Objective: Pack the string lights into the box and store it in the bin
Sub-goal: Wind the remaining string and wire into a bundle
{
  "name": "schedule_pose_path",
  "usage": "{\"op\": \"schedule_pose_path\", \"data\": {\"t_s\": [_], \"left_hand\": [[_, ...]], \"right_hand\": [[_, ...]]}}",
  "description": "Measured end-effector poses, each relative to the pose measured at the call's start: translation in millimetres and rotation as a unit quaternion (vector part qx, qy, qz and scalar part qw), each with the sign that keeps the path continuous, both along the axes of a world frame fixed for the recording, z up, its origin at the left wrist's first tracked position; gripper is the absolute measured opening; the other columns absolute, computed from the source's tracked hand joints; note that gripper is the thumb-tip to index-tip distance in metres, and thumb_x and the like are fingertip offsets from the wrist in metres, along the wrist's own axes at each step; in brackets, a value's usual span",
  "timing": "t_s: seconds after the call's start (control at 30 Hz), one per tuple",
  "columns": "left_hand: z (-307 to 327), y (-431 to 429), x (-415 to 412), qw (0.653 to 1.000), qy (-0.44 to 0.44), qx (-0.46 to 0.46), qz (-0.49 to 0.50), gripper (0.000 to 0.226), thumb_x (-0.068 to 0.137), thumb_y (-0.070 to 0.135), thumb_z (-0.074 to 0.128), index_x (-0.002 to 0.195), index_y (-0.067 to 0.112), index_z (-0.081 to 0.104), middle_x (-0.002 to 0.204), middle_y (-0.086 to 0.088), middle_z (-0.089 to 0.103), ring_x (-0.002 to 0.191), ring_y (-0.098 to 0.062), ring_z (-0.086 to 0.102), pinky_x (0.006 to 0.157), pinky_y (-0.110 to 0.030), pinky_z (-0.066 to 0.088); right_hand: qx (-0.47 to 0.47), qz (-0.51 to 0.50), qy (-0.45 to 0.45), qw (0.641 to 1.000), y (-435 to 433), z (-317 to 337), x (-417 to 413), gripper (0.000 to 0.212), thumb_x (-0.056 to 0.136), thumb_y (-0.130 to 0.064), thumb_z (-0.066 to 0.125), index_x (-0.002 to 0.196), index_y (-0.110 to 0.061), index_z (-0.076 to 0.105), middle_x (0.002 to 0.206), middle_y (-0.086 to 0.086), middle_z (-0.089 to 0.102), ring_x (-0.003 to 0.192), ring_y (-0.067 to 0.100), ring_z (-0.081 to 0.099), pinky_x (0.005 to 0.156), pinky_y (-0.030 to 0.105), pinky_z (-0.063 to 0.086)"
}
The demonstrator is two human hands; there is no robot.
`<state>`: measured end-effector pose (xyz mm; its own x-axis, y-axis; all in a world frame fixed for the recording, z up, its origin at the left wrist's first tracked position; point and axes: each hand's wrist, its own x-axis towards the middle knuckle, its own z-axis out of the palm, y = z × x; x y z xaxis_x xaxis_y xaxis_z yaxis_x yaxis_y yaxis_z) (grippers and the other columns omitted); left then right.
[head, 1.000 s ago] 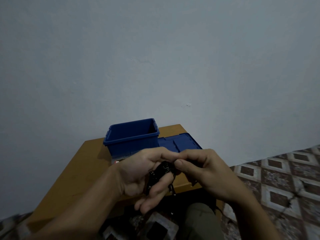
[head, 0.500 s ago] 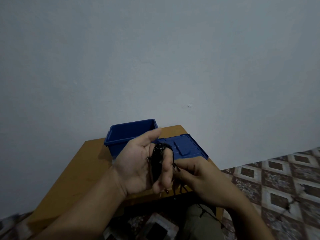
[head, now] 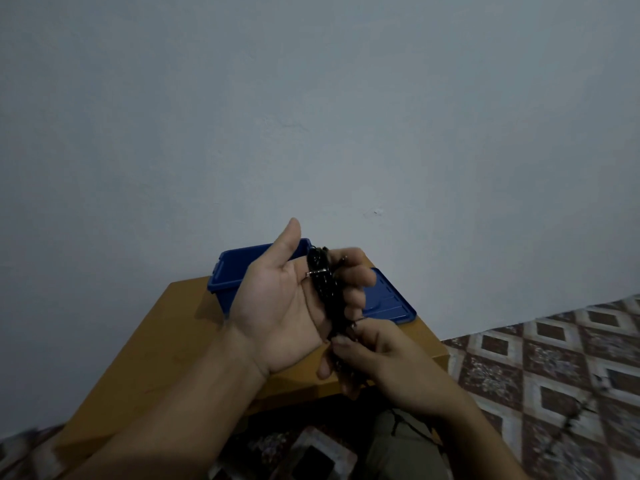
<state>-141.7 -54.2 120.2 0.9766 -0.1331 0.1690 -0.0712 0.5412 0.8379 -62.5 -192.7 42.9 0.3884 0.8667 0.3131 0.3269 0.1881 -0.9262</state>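
Probably light, limp, snaggy: lights; left hand curled round coil, right hand pinches tail. Grip whole bundle.

The string lights are seen as a black wound bundle, held upright in front of the blue bin by the curled fingers of the left hand. A thin strand below it is pinched by the right hand. The bin is stood open, with its blue lid laid flat just to its right.
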Motion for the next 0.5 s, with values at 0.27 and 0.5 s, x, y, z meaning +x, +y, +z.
{"op": "schedule_pose_path", "data": {"t_s": [0.27, 0.5], "left_hand": [[5, -7, 0, 0.992, -0.013, 0.028, 0.12, 0.075, 0.1, 0.059, 0.027, 0.1, 0.001, 0.075, 0.095, -0.017, 0.072, 0.074, -0.027, 0.067, 0.07, -0.036, 0.053], [7, -15, 0, 0.981, -0.046, 0.093, 0.162, 0.071, 0.1, 0.057, 0.023, 0.115, 0.0, 0.062, 0.097, -0.016, 0.071, 0.079, -0.027, 0.065, 0.077, -0.039, 0.047]], "right_hand": [[-0.015, 0.064, 0.052, 0.996, -4, 2, 4, 0.016, 0.096, -0.019, 0.058, 0.105, -0.008, 0.065, 0.07, 0.002, 0.043, 0.053, 0.014, 0.035, 0.05, 0.028, 0.028], [-0.027, 0.038, 0.078, 0.996, -2, 4, 3, 0.012, 0.083, -0.026, 0.051, 0.074, -0.018, 0.053, 0.074, 0.004, 0.05, 0.065, 0.019, 0.046, 0.059, 0.031, 0.036]]}}
